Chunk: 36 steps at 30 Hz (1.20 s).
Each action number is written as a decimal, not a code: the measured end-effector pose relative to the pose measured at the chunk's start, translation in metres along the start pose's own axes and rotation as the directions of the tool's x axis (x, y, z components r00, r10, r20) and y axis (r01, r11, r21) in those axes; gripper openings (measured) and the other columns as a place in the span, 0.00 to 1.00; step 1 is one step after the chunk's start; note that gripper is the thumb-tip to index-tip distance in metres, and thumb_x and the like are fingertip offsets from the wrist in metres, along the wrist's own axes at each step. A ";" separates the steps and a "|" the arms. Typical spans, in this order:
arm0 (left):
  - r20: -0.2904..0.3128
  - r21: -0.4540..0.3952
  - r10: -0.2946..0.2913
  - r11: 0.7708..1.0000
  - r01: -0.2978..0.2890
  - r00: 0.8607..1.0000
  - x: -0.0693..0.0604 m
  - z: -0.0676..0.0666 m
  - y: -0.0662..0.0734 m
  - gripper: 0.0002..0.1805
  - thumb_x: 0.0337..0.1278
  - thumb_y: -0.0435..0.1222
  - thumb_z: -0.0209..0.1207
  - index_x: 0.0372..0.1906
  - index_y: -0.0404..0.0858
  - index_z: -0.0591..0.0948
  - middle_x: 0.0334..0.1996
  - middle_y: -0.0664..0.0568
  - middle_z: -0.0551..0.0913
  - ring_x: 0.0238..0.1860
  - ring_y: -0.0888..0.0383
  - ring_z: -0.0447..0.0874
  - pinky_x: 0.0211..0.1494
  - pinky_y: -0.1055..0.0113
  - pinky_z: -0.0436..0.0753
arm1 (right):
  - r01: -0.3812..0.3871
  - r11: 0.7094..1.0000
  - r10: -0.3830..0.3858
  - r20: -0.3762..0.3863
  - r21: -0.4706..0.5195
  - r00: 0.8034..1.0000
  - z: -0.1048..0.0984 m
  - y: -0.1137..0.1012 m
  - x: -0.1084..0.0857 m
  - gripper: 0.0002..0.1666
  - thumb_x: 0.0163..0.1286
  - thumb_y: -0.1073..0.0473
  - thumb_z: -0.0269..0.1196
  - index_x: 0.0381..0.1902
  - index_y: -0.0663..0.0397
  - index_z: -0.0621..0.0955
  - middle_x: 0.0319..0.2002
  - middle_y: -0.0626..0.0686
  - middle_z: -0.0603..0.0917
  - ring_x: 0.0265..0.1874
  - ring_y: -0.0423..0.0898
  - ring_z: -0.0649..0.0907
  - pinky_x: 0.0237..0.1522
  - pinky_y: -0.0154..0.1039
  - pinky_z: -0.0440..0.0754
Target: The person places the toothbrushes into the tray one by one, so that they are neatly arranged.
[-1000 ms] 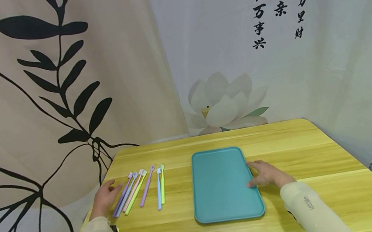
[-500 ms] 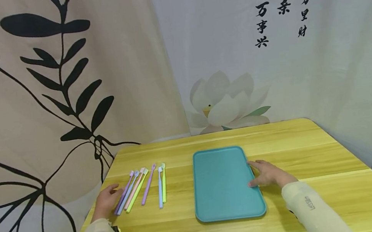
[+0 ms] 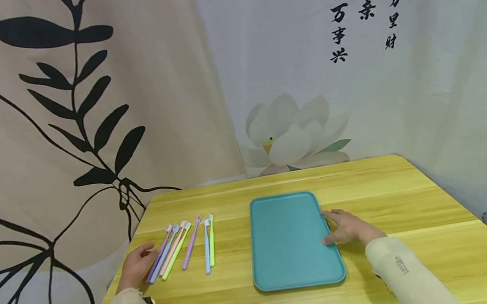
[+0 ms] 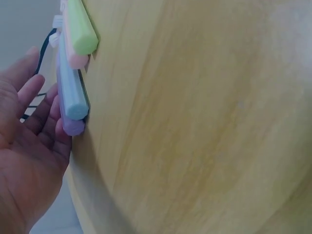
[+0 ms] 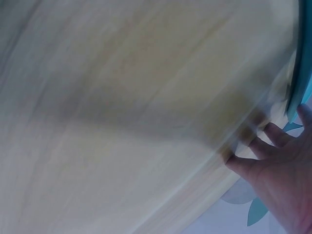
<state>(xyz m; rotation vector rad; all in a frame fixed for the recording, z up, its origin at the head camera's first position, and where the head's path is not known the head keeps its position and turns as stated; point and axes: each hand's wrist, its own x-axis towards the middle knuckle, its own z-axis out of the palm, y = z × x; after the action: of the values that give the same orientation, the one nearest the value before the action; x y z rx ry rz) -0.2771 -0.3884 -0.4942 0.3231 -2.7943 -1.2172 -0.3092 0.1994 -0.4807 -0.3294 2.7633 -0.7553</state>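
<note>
Toothbrushes (image 3: pixel 176 251) on the wooden table (image 3: pixel 421 262), left of the teal tray (image 3: pixel 295 242); left hand (image 3: pixel 134 268) relaxed just beside them, right hand (image 3: pixel 350 228) with fingers extended, touching the tray's right rim

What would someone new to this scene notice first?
Probably the teal tray, flat on the yellow wooden table, with the right hand at its right rim. Then the seven pastel toothbrushes to its left, beside the left hand. Behind, bold black plant prints fill the left of the backdrop.
</note>
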 end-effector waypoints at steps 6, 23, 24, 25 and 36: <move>0.019 -0.030 -0.017 0.999 0.018 1.000 0.003 -0.002 -0.004 0.32 0.70 0.44 0.56 0.67 0.24 0.69 0.57 0.28 0.75 0.50 0.41 0.78 0.49 0.53 0.79 | -0.003 1.000 0.003 0.002 -0.003 1.000 -0.001 0.000 0.001 0.57 0.57 0.41 0.74 0.77 0.53 0.60 0.72 0.73 0.55 0.68 0.75 0.59 0.61 0.71 0.63; -0.029 -0.040 -0.045 0.998 0.044 0.999 0.010 0.005 -0.014 0.30 0.68 0.41 0.58 0.66 0.24 0.70 0.57 0.29 0.74 0.52 0.39 0.75 0.52 0.49 0.76 | -0.008 1.000 0.008 0.003 -0.013 1.000 0.001 0.001 0.003 0.57 0.57 0.40 0.73 0.77 0.52 0.60 0.73 0.73 0.55 0.68 0.75 0.60 0.61 0.71 0.63; -0.030 -0.042 -0.047 0.998 0.046 0.998 0.010 0.005 -0.014 0.29 0.68 0.40 0.58 0.66 0.25 0.70 0.56 0.29 0.74 0.52 0.39 0.75 0.52 0.49 0.76 | -0.008 1.000 0.008 0.002 -0.013 1.000 0.001 0.001 0.003 0.57 0.57 0.40 0.73 0.77 0.51 0.60 0.73 0.73 0.55 0.68 0.74 0.60 0.61 0.71 0.63; -0.032 -0.044 -0.046 0.998 0.045 0.998 0.010 0.005 -0.014 0.29 0.68 0.40 0.58 0.66 0.25 0.70 0.56 0.30 0.75 0.52 0.39 0.75 0.52 0.49 0.76 | -0.007 1.000 0.007 0.002 -0.014 1.000 0.001 0.001 0.003 0.57 0.57 0.40 0.73 0.77 0.51 0.60 0.73 0.73 0.55 0.68 0.74 0.60 0.61 0.71 0.63; -0.050 -0.043 -0.039 0.998 0.037 0.998 0.009 0.007 -0.013 0.27 0.68 0.39 0.58 0.64 0.24 0.72 0.53 0.31 0.76 0.50 0.42 0.76 0.50 0.53 0.76 | -0.011 1.000 0.011 0.005 -0.015 1.000 0.002 0.001 0.003 0.58 0.57 0.40 0.73 0.78 0.51 0.60 0.73 0.72 0.55 0.68 0.74 0.59 0.61 0.71 0.63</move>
<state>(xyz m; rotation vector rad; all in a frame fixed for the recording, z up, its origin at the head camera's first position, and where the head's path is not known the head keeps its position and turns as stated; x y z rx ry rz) -0.2852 -0.3939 -0.5087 0.3995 -2.7279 -1.2553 -0.3113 0.1992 -0.4833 -0.3181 2.7653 -0.7311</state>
